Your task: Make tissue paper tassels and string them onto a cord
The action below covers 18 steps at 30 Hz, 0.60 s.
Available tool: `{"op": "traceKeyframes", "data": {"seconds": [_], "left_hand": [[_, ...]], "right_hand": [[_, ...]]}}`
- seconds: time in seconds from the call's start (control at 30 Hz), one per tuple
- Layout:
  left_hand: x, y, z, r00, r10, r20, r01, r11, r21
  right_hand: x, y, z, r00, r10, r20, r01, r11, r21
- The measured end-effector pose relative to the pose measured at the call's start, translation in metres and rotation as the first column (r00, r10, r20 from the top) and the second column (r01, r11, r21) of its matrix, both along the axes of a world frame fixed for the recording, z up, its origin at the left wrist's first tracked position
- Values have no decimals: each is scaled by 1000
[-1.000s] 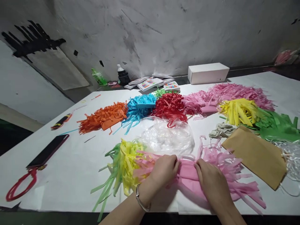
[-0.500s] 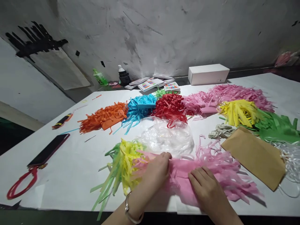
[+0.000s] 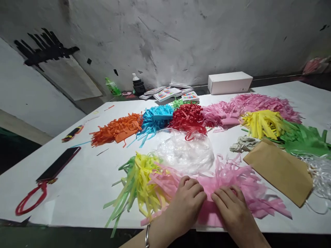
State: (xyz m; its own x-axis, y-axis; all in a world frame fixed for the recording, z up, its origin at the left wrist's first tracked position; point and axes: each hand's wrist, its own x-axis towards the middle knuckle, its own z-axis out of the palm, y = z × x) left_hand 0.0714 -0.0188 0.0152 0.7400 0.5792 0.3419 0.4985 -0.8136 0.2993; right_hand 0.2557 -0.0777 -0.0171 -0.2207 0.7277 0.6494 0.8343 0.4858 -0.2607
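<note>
A pink fringed tissue-paper tassel (image 3: 210,210) lies spread at the table's front edge, its cut strips fanning out to both sides. My left hand (image 3: 185,203) is closed on its middle band, fingers curled down into the paper. Close beside it, my right hand (image 3: 234,208) pinches the same band with bent fingers; the fingertips are partly hidden. Yellow and light green fringed paper (image 3: 141,182) lies to the left, touching the pink strips. Just behind the pink paper sits a crumpled clear plastic bag (image 3: 186,153).
Behind are orange (image 3: 116,129), blue (image 3: 157,117), red (image 3: 188,119) and pink (image 3: 266,105) tassel bundles. To the right lie a brown envelope (image 3: 279,170) and white string (image 3: 322,175). A phone (image 3: 59,164) with a red strap is left; a white box (image 3: 230,82) stands by the wall.
My left hand has moved right and toward me along the pink paper, now close to my right hand. The right hand has shifted slightly, and the paper's middle is gathered narrower.
</note>
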Motion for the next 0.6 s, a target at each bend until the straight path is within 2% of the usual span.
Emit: {"op": "traceKeyframes", "data": {"seconds": [0.13,0.3,0.37,0.47,0.6], "left_hand": [[-17,-5,-2,999,-23,-35,18,991,-134],[-23,-6,0,994,109,-18,-110,962,-251],[-18,-3,2,980,175,-91,-193,946,-260],[-8,5,8,929,261,-263,-327,912,-249],[2,14,16,867,289,-407,-398,892,-215]], "right_hand": [[10,-3,-7,1000,19,-20,-20,1000,-7],[11,-1,1,997,6,-79,-14,995,-102],[9,2,2,997,-67,-33,62,989,-132],[3,6,0,970,-235,66,242,960,-139],[0,11,1,934,-342,106,354,926,-129]]}}
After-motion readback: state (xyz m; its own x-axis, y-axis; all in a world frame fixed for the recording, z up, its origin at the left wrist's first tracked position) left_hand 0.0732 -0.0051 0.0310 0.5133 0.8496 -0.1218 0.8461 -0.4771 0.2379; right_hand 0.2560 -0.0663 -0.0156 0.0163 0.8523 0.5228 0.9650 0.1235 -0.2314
